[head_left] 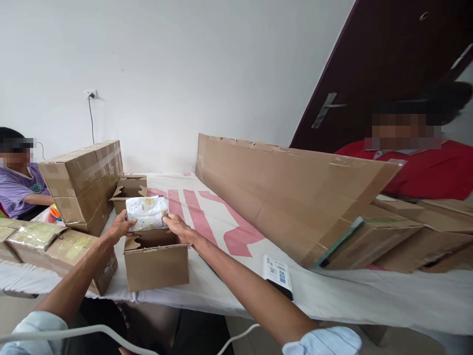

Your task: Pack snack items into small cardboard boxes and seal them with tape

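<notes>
A white plastic packet (147, 211) with yellowish spots and printing is held between my two hands. My left hand (121, 227) grips its left end, thumb on the front face. At the right end, my right hand (177, 227) pinches the packet's edge. Directly below and in front stands an open cardboard box (157, 268), its flap raised on the left; the packet is above its far side. What lies inside this box is hidden from me. Behind the packet sits a second open box (129, 190).
Taped cartons (79, 182) form a stack on the left, with more cartons (55, 246) nearer me. A long cardboard panel (277, 192) crosses the right side. A white-and-black printed object (277, 276) lies on the cloth-covered table (244, 286). One person sits at each side.
</notes>
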`<action>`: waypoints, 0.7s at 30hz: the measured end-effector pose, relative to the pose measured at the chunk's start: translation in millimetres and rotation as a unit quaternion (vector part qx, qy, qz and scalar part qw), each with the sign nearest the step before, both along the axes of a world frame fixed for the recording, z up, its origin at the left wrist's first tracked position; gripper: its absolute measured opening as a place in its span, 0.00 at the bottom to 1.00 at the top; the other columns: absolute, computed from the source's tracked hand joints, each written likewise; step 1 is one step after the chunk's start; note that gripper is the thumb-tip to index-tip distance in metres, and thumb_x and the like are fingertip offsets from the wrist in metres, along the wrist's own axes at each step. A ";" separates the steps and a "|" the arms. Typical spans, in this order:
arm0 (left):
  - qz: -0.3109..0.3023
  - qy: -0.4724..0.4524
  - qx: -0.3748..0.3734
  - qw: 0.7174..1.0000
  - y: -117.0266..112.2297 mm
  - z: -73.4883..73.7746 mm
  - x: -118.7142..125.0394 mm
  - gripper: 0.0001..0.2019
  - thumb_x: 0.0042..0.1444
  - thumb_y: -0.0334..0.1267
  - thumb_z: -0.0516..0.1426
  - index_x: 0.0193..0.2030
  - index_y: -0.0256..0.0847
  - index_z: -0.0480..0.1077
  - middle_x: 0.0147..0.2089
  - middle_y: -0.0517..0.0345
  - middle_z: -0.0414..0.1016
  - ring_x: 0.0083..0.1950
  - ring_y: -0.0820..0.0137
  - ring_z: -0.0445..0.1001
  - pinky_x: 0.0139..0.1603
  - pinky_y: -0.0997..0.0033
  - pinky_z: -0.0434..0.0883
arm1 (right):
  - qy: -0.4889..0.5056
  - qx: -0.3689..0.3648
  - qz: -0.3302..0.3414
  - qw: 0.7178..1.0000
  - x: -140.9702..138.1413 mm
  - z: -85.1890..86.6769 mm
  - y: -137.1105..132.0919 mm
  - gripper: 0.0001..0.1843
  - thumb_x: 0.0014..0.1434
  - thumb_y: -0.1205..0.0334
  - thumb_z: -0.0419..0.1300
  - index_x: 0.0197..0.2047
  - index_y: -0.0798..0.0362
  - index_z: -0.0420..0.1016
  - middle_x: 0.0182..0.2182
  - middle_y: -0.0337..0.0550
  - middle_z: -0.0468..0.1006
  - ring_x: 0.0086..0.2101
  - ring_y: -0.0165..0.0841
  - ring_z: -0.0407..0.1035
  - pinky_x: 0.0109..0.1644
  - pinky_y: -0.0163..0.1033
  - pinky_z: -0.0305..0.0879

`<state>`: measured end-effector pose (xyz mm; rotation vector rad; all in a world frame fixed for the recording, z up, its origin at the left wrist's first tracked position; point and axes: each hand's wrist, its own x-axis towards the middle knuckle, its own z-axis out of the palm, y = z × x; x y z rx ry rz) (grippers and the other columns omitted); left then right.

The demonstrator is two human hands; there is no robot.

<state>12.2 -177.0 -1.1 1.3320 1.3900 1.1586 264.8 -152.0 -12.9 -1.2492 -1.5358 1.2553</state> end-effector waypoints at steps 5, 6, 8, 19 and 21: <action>0.005 0.007 -0.008 1.000 -1.4 2.0 -1.6 0.31 0.42 0.48 0.75 0.51 0.43 0.71 0.50 0.51 0.79 0.47 0.59 0.80 0.39 0.64 0.82 | -0.010 0.000 0.001 1.000 1.5 0.7 -4.5 0.08 0.59 0.55 0.63 0.34 0.51 0.73 0.40 0.46 0.79 0.44 0.39 0.74 0.36 0.35 0.74; 0.005 0.009 -0.006 1.000 -1.6 3.2 -2.0 0.32 0.42 0.48 0.75 0.52 0.43 0.71 0.49 0.52 0.79 0.47 0.59 0.80 0.39 0.64 0.82 | -0.011 0.002 0.002 1.000 2.1 1.6 -5.0 0.08 0.58 0.55 0.63 0.33 0.51 0.73 0.39 0.46 0.79 0.43 0.38 0.73 0.36 0.35 0.74; 0.003 0.011 0.000 1.000 -1.4 6.8 -2.8 0.32 0.41 0.49 0.75 0.52 0.43 0.72 0.48 0.53 0.79 0.46 0.60 0.79 0.39 0.64 0.82 | -0.010 0.009 0.006 1.000 3.3 5.1 -4.4 0.09 0.57 0.55 0.63 0.32 0.51 0.72 0.38 0.45 0.78 0.41 0.38 0.73 0.36 0.36 0.74; 0.000 0.000 0.071 0.998 9.7 33.0 1.7 0.38 0.40 0.54 0.74 0.57 0.42 0.71 0.52 0.48 0.80 0.48 0.56 0.80 0.39 0.61 0.81 | -0.005 0.089 0.032 0.996 5.4 29.8 29.6 0.09 0.56 0.57 0.60 0.27 0.49 0.65 0.26 0.36 0.68 0.31 0.32 0.66 0.33 0.35 0.68; 0.003 0.001 0.069 0.998 11.7 31.6 3.2 0.37 0.40 0.54 0.74 0.55 0.42 0.71 0.52 0.48 0.80 0.48 0.55 0.81 0.39 0.61 0.81 | -0.006 0.097 0.037 0.995 6.2 26.8 32.5 0.09 0.56 0.58 0.59 0.28 0.49 0.65 0.26 0.36 0.68 0.30 0.32 0.65 0.33 0.35 0.67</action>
